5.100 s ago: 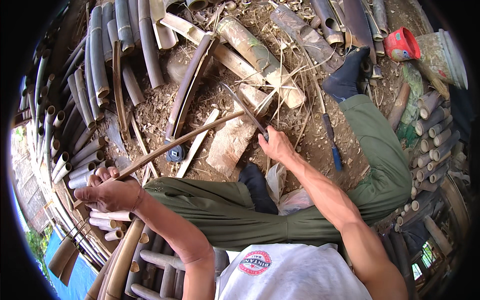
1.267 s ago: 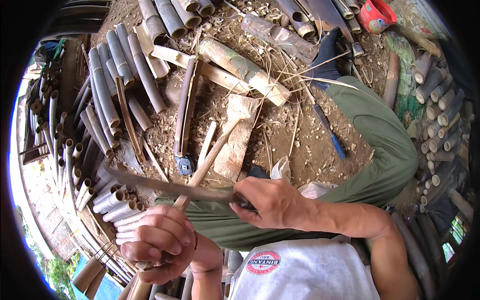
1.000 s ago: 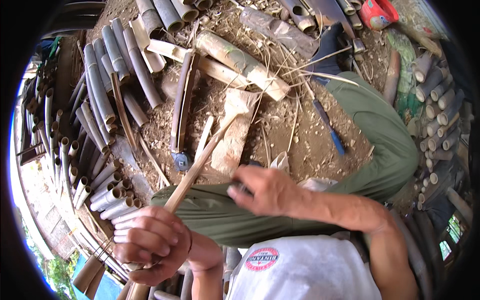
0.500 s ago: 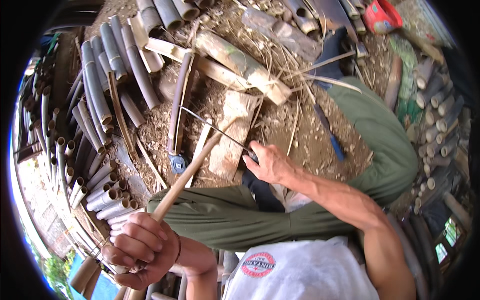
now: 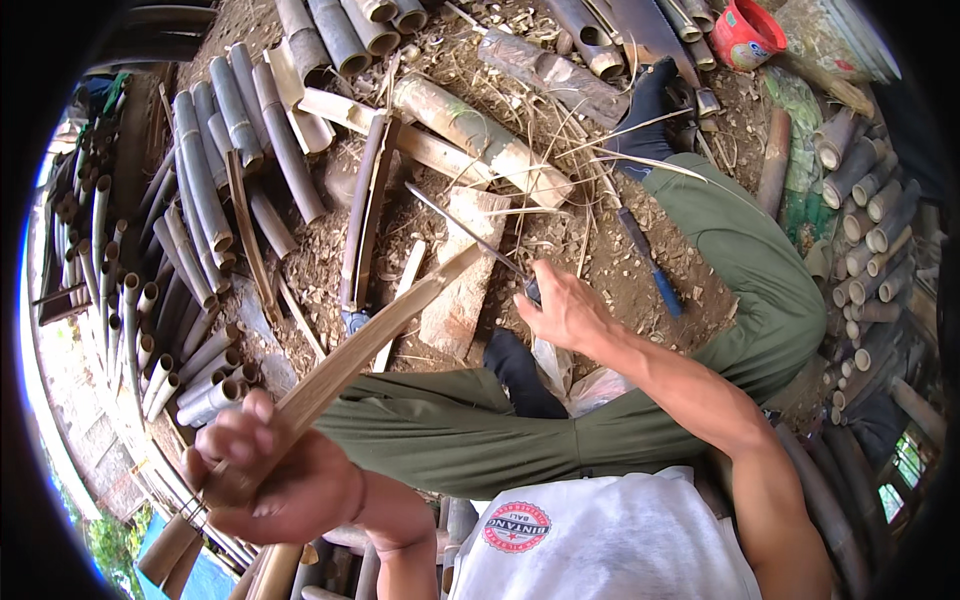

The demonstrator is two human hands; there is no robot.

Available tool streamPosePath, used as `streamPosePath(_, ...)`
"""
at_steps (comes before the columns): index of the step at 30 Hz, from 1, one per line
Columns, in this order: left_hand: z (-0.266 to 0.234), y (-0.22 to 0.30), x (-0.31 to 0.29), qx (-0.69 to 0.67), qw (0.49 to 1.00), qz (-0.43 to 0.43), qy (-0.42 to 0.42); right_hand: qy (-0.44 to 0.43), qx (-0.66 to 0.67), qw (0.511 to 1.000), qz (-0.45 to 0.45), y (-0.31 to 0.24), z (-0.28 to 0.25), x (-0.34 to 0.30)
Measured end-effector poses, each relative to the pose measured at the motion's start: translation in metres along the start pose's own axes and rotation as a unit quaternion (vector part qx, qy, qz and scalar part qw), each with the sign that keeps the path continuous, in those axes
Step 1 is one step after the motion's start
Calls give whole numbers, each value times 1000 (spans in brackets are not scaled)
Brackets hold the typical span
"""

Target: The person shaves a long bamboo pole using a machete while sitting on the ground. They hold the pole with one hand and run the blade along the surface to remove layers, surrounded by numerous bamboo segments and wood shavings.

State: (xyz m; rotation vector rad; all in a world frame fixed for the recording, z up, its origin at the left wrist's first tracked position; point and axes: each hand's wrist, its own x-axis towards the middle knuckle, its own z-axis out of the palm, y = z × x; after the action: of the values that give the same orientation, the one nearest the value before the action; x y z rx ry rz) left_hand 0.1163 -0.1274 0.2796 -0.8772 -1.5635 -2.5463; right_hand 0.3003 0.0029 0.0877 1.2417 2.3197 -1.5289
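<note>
At the lower left, my left hand (image 5: 300,485) is closed around the lower end of a long bamboo strip (image 5: 370,345). The strip slants up to the right with its broad brown face showing, and its far end is over a pale wood block (image 5: 455,310) on the ground. My right hand (image 5: 572,308) grips the dark handle of a knife with a narrow blade (image 5: 462,226). The blade points up and left, crossing just above the strip's far end; whether they touch I cannot tell.
Cut bamboo tubes (image 5: 205,180) lie at the left, with more stacked (image 5: 870,235) at the right. A thick bamboo piece (image 5: 485,140) lies beyond the block. A blue-handled tool (image 5: 665,288) rests by my bent leg. A red tub (image 5: 748,38) stands at the far right.
My left hand has turned, rolling the bamboo strip so that its broad face shows instead of its narrow edge. My right hand and the knife have shifted slightly right and upward.
</note>
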Motion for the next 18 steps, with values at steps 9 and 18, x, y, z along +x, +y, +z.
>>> streamPosePath(9,23,-6,-16,30,996,70,-48,85,32,940,-329,-88,-6,-63)
streamPosePath(18,47,-8,-35,42,993,110,-18,89,-2,951,-297,-82,-9,-56)
